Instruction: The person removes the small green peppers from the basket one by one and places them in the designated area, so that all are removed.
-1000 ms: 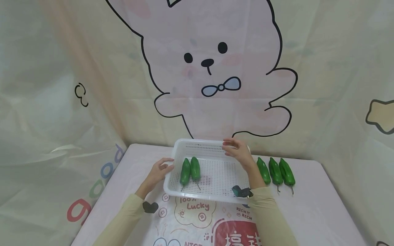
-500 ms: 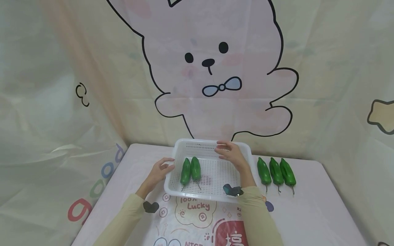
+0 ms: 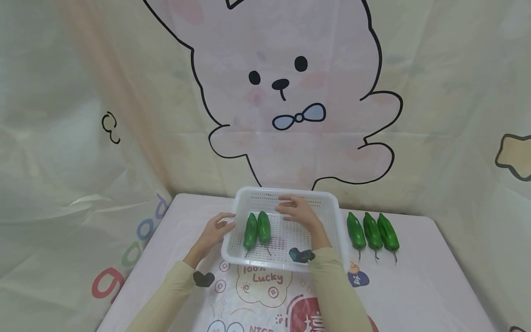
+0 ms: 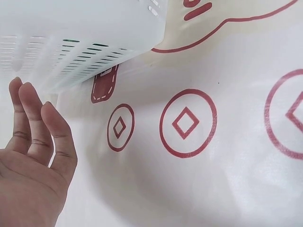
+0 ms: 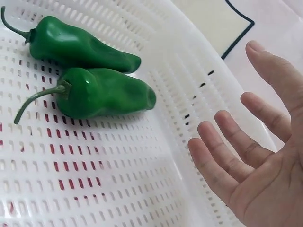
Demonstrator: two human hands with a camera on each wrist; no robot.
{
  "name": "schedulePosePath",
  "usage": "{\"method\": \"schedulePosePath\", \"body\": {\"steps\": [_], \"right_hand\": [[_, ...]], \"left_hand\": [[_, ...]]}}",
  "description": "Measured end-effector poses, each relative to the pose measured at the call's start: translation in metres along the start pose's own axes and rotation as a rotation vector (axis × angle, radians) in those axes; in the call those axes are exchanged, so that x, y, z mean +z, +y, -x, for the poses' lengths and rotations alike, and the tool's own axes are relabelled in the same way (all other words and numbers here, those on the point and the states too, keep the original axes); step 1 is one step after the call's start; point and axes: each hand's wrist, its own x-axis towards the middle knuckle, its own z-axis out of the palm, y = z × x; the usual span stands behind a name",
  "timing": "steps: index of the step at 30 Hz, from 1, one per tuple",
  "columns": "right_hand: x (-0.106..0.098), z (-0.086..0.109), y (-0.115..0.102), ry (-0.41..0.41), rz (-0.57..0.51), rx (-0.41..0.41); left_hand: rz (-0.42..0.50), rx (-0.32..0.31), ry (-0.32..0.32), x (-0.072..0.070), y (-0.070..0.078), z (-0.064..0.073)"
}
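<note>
The right hand (image 3: 299, 213), empty, fingers loosely spread, hovers inside the white perforated basket (image 3: 282, 266) near two green peppers (image 3: 263, 228); the left hand (image 3: 213, 232), fingers relaxed, meets its side.

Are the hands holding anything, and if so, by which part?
Nothing is held: the right hand hangs open over the basket; the left hand, also open, is beside it, contact unclear.

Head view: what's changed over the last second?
The right hand moved left above the white basket, toward the two peppers inside; nothing was picked up or released. The left hand by the basket's left side, the basket, and the three peppers on the table stayed put.
</note>
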Motion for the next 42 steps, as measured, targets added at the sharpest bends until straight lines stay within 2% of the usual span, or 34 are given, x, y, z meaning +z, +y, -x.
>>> {"method": "schedulePosePath", "body": {"steps": [4,11,19,30,36,39,42], "right_hand": [[0.01,-0.006,0.002,-0.03,0.004,-0.012],[0.025,-0.013,0.009,-0.061,0.05,-0.055],[0.037,-0.018,0.019,-0.102,0.195,0.019],[0.046,-0.021,0.022,-0.09,0.209,0.056],[0.051,-0.023,0.021,-0.082,0.228,0.058],[0.053,-0.025,0.022,-0.079,0.276,0.051],[0.055,-0.029,0.024,-0.081,0.329,0.057]], "left_hand": [[0.011,0.01,-0.006,-0.001,0.007,0.005],[0.013,0.01,-0.021,-0.003,0.003,0.004],[0.039,0.011,-0.026,-0.002,0.002,0.003],[0.058,0.009,-0.029,-0.003,0.003,0.004],[0.038,0.003,0.009,-0.001,-0.017,-0.008],[0.038,0.005,0.03,-0.001,-0.026,-0.013],[0.046,0.011,0.03,-0.001,-0.029,-0.015]]}}
